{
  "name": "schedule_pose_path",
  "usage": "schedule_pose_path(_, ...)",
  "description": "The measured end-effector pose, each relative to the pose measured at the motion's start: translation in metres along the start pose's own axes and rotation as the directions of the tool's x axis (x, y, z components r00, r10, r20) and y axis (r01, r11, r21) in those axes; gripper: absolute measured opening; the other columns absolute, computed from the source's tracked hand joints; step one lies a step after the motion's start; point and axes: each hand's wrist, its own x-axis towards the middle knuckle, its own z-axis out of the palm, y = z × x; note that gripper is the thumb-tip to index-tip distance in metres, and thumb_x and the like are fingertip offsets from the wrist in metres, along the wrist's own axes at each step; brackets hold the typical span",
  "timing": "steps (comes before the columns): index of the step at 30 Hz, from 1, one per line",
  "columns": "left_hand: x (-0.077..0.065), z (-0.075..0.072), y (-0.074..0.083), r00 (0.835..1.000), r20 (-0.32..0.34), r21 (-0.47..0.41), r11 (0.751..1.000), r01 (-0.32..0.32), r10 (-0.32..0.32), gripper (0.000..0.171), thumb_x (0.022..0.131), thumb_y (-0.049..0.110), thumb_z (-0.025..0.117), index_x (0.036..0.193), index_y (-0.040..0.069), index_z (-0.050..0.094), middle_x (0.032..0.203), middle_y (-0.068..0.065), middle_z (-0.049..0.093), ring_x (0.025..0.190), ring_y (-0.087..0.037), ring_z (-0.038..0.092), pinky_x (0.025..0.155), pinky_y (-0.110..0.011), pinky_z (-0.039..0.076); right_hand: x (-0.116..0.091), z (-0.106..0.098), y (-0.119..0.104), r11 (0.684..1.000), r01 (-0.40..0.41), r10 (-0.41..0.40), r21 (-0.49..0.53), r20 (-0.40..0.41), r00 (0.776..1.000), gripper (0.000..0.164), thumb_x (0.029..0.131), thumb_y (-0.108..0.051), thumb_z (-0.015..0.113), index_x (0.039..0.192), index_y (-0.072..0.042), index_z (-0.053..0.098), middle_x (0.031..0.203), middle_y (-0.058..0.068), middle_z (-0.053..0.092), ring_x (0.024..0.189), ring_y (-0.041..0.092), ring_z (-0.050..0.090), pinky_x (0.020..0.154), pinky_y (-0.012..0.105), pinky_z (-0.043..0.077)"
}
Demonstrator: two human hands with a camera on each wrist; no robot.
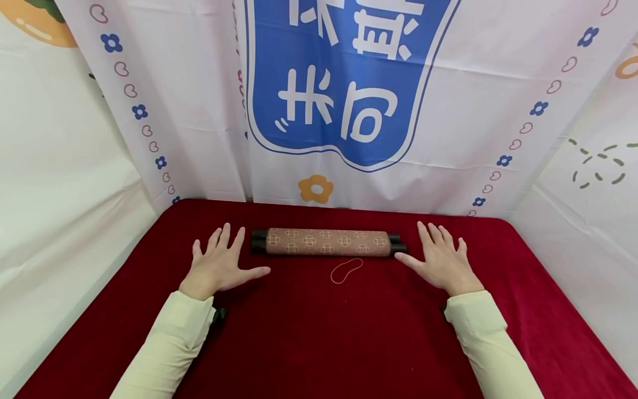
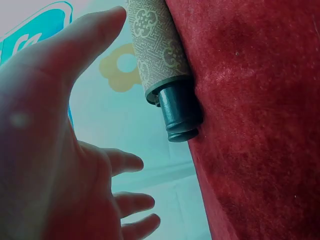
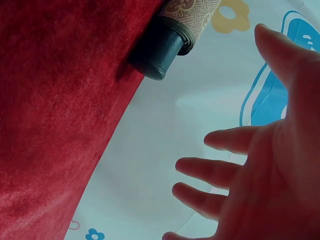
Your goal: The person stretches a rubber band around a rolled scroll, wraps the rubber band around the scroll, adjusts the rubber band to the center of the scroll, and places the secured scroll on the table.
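A rolled hanging scroll (image 1: 326,243), brown with pale flower patterns and dark knobs at both ends, lies crosswise near the back of the red-covered table. To its left is my left hand (image 1: 215,267), fingers spread and thumb pointing toward the scroll. My right hand (image 1: 443,260) is spread the same way off the right end, its thumb tip close to the dark knob. Both wrist views show a gap between the hand and the roller knob (image 2: 180,110), and neither hand holds anything. In front of the scroll lies a thin loop of elastic or string (image 1: 346,271).
Red velvety cloth (image 1: 324,343) covers the table. A white printed curtain (image 1: 199,138) with a blue sign and an orange flower hangs behind its back edge. White fabric walls (image 1: 65,221) stand at the left and right sides.
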Motion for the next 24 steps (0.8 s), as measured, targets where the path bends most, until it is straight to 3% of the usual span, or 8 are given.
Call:
schedule_pose_path(8,0.000,-0.004,0.001,1.000,-0.017,0.009,1.000,-0.011,0.011,0.116,0.089,0.080,0.059,0.167,0.002,0.023,0.173,-0.032,0.015,0.156,-0.057,0.022,0.119,-0.079,0.021,-0.001,0.001,-0.001,1.000,0.020,-0.020,0.007,-0.039,0.999,0.102,0.099,-0.069,0.055,0.167,-0.001,0.021,0.167,0.031,0.028,0.153,0.054,0.025,0.119,0.077,0.019)
schedule_pose_path(14,0.000,-0.005,0.003,0.998,-0.047,0.055,0.998,-0.031,0.034,0.103,0.094,0.071,0.060,0.163,-0.001,0.033,0.167,-0.033,0.031,0.149,-0.056,0.035,0.107,-0.075,0.042,0.000,0.002,-0.003,0.999,0.034,-0.034,-0.001,-0.084,0.996,0.095,0.101,-0.065,0.056,0.165,0.000,0.028,0.159,0.033,0.037,0.145,0.054,0.035,0.112,0.075,0.033)
schedule_pose_path(20,0.000,-0.006,0.005,0.997,-0.050,0.065,0.997,-0.052,0.055,0.086,0.097,0.055,0.067,0.156,-0.003,0.044,0.154,-0.032,0.048,0.138,-0.051,0.050,0.095,-0.071,0.052,0.000,0.003,-0.007,0.996,0.084,-0.084,-0.006,-0.153,0.985,0.079,0.103,-0.053,0.060,0.158,0.001,0.042,0.147,0.032,0.049,0.133,0.050,0.049,0.100,0.066,0.050)
schedule_pose_path(24,0.000,-0.005,0.007,0.995,-0.072,0.062,0.996,-0.070,0.074,0.074,0.098,0.046,0.070,0.149,-0.004,0.051,0.143,-0.030,0.056,0.127,-0.046,0.060,0.088,-0.069,0.055,0.000,0.003,-0.011,0.995,0.095,-0.094,-0.007,-0.182,0.979,0.068,0.102,-0.049,0.064,0.147,0.001,0.055,0.129,0.027,0.057,0.115,0.042,0.058,0.090,0.059,0.057)
